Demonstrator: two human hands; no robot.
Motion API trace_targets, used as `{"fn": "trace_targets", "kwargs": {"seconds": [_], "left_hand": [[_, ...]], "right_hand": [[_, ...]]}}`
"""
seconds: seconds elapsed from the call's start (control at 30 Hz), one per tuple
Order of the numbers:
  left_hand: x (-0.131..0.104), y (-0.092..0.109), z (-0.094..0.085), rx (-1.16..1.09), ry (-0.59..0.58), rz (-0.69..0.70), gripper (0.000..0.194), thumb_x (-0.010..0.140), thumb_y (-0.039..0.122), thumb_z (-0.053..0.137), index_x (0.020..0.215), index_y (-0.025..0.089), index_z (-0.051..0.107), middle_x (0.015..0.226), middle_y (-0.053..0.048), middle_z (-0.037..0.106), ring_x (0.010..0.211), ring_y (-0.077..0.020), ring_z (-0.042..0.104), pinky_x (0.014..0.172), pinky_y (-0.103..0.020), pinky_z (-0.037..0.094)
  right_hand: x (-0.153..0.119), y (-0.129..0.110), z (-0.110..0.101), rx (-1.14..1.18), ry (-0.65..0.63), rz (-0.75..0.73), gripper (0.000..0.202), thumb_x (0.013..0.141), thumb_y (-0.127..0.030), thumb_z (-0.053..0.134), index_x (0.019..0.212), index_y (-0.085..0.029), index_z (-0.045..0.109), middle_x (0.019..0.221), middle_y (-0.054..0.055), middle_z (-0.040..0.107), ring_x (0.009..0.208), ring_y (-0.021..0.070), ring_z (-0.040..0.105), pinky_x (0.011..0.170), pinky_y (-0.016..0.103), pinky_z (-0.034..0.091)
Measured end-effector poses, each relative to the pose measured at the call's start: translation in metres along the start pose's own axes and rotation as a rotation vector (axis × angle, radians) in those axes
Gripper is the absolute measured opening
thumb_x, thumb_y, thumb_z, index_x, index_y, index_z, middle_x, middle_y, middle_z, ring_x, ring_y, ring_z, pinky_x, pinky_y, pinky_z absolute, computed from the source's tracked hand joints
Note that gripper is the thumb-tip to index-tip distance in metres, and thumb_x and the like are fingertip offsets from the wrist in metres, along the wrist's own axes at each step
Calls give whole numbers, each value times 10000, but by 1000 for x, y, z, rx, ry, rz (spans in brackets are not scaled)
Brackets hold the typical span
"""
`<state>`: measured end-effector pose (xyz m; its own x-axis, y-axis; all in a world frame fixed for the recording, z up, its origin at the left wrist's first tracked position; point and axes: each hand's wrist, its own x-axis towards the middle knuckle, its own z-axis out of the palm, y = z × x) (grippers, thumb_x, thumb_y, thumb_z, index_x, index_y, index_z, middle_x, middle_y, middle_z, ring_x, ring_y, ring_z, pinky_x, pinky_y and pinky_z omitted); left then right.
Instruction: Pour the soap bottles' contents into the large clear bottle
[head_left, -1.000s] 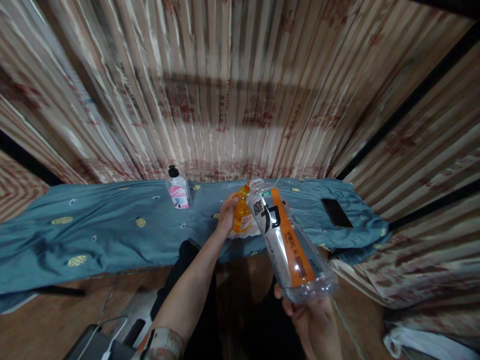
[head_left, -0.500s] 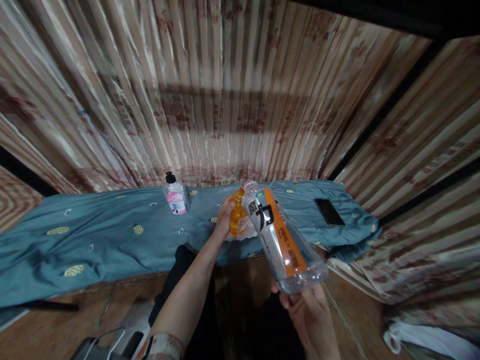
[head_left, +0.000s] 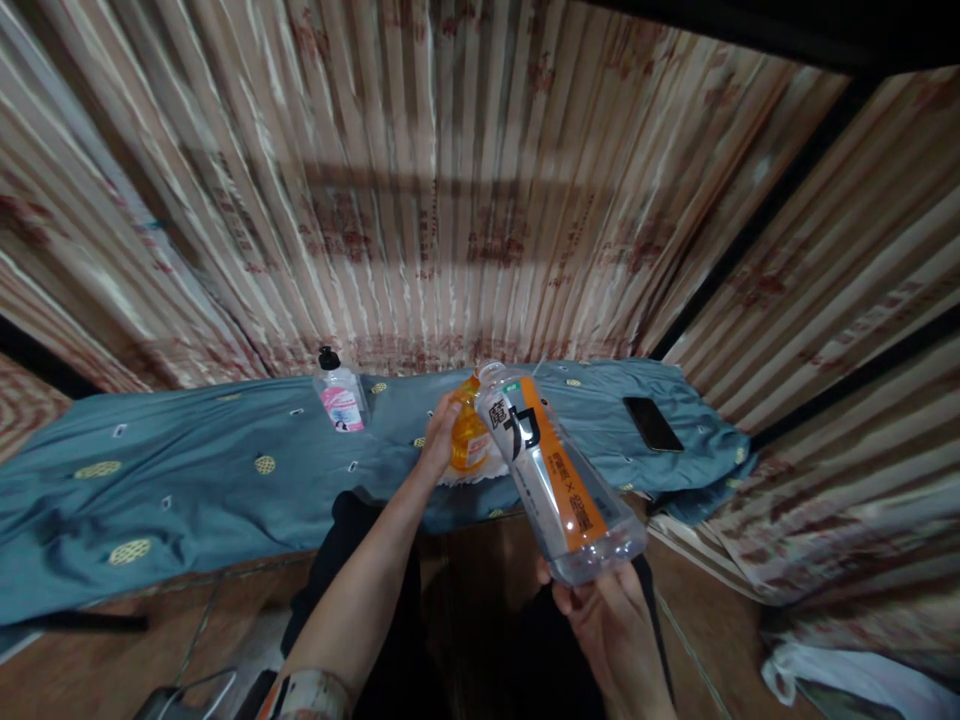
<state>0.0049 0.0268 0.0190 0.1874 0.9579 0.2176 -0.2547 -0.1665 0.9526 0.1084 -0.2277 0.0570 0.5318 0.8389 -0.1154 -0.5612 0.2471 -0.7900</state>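
Observation:
My left hand [head_left: 441,437] is wrapped round an orange bottle [head_left: 469,440], which stands on a white cloth or paper [head_left: 493,466] on the blue fabric. With its fingers at the base, my right hand [head_left: 607,620] holds a clear plastic drink bottle [head_left: 559,480] with an orange label. That drink bottle is tilted, its base toward me and its neck meeting the top of the orange bottle. Whether the two mouths touch, and whether any liquid is flowing, I cannot make out.
A clear pump bottle [head_left: 341,395] with a black head and pink label stands left on the blue patterned cloth [head_left: 217,490]. A dark phone [head_left: 652,424] lies to the right. Striped curtains [head_left: 450,200] hang behind. A white bag [head_left: 847,680] sits at lower right.
The whole view has shifted slightly, with things appearing a little further left. Both hands keep their holds, and the drink bottle stays tilted against the orange bottle.

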Motion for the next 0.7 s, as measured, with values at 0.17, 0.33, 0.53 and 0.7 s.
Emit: {"fn": "trace_targets", "kwargs": {"seconds": [0.17,0.33,0.53,0.7], "left_hand": [[1,1,-2,48,11,9,548,823,661,603,1089,191,693,1096,-70,759,1062,-262,682,989,-392,523],[-3,5,-4,12,-31,-14,600,795,680,655,1147,194,680,1106,-65,759,1056,-262,688,985,-388,530],[-5,10,-10,105,-65,45,596,716,630,779,1136,217,690,1128,-60,748,1114,-287,671,1020,-388,510],[-3,8,-8,131,-55,37,663,636,578,854,1161,224,656,1145,-66,745,1118,-286,673,1007,-381,512]], "right_hand": [[3,1,-9,-7,2,11,306,776,-450,887,884,-197,752,762,65,799,575,200,740,444,229,519],[4,-4,-8,-12,13,47,326,738,-419,922,907,-217,730,813,42,808,589,192,739,457,231,521],[0,-10,-3,-12,-5,79,320,801,-484,865,916,-217,731,776,49,807,597,190,737,487,231,508],[2,-9,-5,-52,-104,88,318,814,-481,855,932,-210,737,774,73,813,622,229,765,491,255,526]]}}
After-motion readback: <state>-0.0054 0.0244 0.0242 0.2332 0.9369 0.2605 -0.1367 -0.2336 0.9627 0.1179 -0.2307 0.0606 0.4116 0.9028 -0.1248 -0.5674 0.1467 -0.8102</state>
